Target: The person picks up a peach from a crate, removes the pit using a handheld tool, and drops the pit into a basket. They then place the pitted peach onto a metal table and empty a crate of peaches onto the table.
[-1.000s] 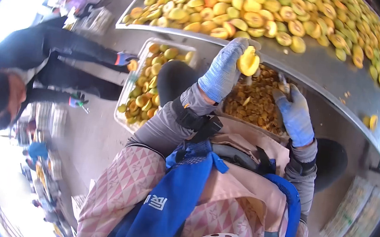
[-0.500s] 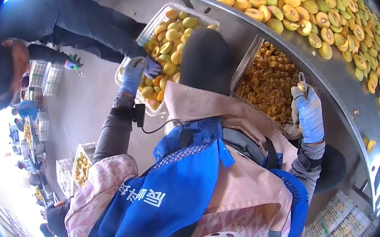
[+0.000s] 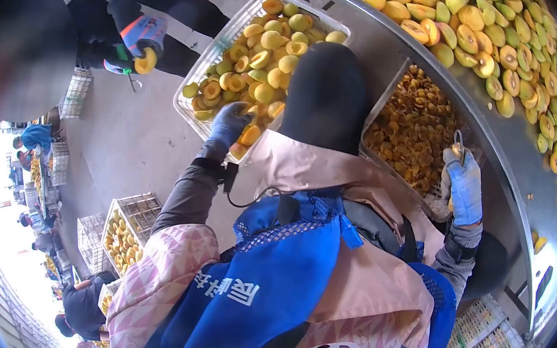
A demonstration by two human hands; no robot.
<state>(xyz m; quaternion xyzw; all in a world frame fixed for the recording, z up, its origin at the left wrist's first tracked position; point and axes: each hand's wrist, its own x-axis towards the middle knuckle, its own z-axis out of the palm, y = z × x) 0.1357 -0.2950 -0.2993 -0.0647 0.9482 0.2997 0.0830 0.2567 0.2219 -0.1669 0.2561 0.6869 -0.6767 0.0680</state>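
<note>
One gloved left hand (image 3: 229, 127) is set with bent fingers at the near edge of the white crate (image 3: 194, 121), over its yellow fruit (image 3: 256, 68), though whether a piece is gripped cannot be told, while a looped metal tool (image 3: 459, 141) is held in the right hand (image 3: 463, 189), well to the crate's right. Between the crate and that tool, brown fruit scraps (image 3: 413, 124) are gathered; past them, farther off, fruit halves (image 3: 504, 59) are spread on a metal table (image 3: 517, 156). Beyond the crate's left side, an orange half (image 3: 145, 61) is held in a co-worker's hand (image 3: 144, 36).
</note>
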